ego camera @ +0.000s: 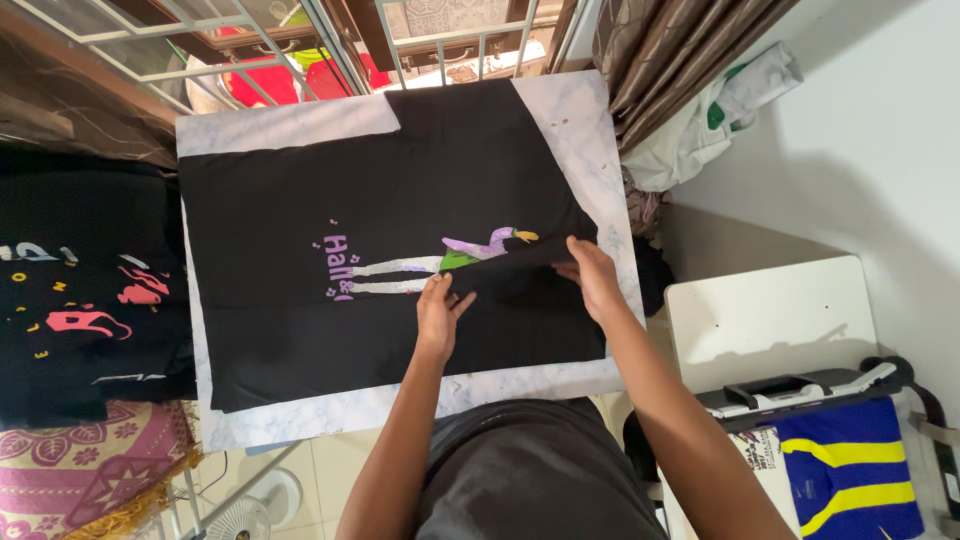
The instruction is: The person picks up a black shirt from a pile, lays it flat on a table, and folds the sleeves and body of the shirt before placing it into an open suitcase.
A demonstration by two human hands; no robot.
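A black T-shirt (400, 190) with a purple, white and green print lies spread on a marble-patterned table (280, 125). Its near part is folded over, and the fold edge crosses the print. My left hand (438, 310) rests flat on the folded cloth near the middle of that edge, fingers apart. My right hand (592, 275) presses the same edge farther right, fingers gripping the cloth near the table's right side.
A pile of black printed shirts (80, 300) lies to the left over a pink patterned cloth (90, 465). A white side table (770, 320) at the right carries a flat device (800, 390) and a blue and yellow garment (850, 470). A window grille is behind.
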